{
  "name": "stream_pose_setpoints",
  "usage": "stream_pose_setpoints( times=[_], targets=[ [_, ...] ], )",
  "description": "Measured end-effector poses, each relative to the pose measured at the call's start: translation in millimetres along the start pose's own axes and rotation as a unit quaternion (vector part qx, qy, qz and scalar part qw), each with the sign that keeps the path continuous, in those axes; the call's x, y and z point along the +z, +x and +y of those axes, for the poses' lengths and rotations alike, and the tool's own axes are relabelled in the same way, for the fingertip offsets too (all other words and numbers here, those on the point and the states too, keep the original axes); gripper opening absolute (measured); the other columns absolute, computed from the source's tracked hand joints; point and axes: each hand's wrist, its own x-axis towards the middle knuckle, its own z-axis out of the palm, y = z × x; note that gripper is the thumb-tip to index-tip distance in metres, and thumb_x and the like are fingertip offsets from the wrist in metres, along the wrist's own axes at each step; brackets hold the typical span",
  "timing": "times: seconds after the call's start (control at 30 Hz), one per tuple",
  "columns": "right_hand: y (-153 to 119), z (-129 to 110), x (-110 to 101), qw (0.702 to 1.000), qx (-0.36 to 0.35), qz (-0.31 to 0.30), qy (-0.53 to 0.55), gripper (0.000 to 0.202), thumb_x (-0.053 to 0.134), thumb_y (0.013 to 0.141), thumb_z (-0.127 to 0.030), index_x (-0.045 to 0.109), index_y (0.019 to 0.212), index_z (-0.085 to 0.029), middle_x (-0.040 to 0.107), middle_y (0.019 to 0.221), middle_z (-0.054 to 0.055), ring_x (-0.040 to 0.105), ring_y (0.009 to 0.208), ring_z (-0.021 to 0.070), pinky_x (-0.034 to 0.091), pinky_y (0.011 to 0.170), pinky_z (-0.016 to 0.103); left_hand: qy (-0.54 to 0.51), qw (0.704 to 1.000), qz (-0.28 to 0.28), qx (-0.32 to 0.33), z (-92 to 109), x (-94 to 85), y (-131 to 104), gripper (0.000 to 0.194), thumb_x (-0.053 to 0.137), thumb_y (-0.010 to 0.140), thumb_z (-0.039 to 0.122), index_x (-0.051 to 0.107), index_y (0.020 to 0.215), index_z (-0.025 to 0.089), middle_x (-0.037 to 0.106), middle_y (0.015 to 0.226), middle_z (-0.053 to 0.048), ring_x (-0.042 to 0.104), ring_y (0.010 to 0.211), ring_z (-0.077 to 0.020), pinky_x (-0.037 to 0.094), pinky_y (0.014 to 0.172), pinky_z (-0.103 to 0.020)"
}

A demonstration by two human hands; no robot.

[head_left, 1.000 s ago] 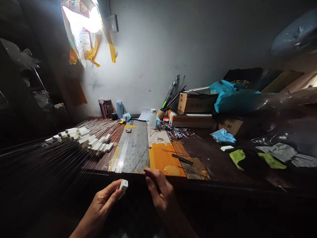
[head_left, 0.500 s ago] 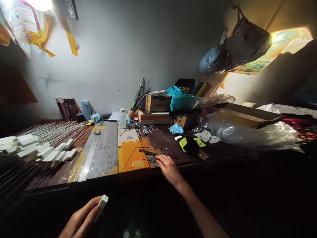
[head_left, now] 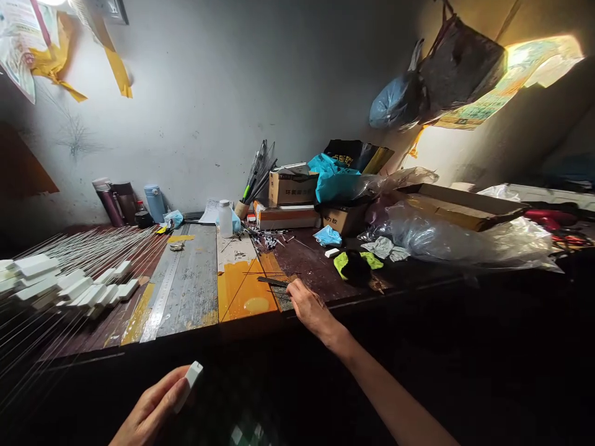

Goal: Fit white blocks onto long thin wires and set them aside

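Observation:
Below the table's front edge, my left hand point(head_left: 155, 406) is closed on a small white block point(head_left: 190, 381), thumb on one side; a short slit shows in the block's upper end. My right hand point(head_left: 309, 305) is over the front edge of the table, its fingers bent together at the near end of a flat black strip point(head_left: 272, 281). The fingertips cover that end of the strip. Thin dark rods lie beside the strip, across an orange-taped board point(head_left: 237, 291) with a glossy yellowish puddle point(head_left: 256, 305) on it.
Many white blocks point(head_left: 77, 285) on thin rods are stacked at the left. A steel ruler point(head_left: 160, 300) lies on a grey board. A white bottle point(head_left: 225, 220), cardboard boxes point(head_left: 292, 188), a blue mask point(head_left: 328, 236) and plastic bags point(head_left: 432, 232) stand or lie farther back and right.
My right hand has come onto the end of the black strip, with its fingers bent closer together. My left hand still holds the white block. The view has shifted slightly.

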Motion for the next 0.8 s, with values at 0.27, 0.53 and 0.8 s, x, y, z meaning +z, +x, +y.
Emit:
stream_pose_setpoints(
  times=[0.27,0.53,0.8],
  targets=[
    [-45.2,-94.3,-3.3,0.952,-0.035,-0.087,0.292,0.017,0.049,0.092,-0.018,0.063,0.097,-0.024,0.062,0.09,0.002,0.061,0.085,0.016,0.051,0.078,0.027,0.002,0.998,-0.065,-0.004,-2.5,-6.2,-2.6,0.05,0.06,0.076,0.057,0.073,0.101,0.017,0.071,0.081,-0.007,0.062,0.083,-0.0252,0.049,0.075,-0.032],
    [-71.6,-131.4,14.3,0.894,-0.013,-0.172,0.414,0.022,0.051,0.088,-0.012,0.069,0.092,-0.024,0.061,0.086,0.001,0.062,0.079,0.0137,0.051,0.073,0.023,0.021,0.993,-0.098,0.062,0.2,-3.3,-6.5,0.036,0.05,0.089,0.043,0.066,0.112,0.021,0.069,0.103,-0.006,0.06,0.098,-0.0253,0.046,0.087,-0.031],
    [-83.4,-146.1,21.1,0.843,0.142,-0.227,0.466,0.01,0.058,0.082,-0.024,0.061,0.074,-0.02,0.054,0.068,-0.002,0.051,0.052,0.0089,0.042,0.047,0.02,0.225,0.926,0.1,0.286,-28.8,9.9,-7.7,0.022,0.06,0.083,0.024,0.065,0.104,0.025,0.068,0.101,-0.006,0.06,0.099,-0.0252,0.043,0.094,-0.039]
  ],
)
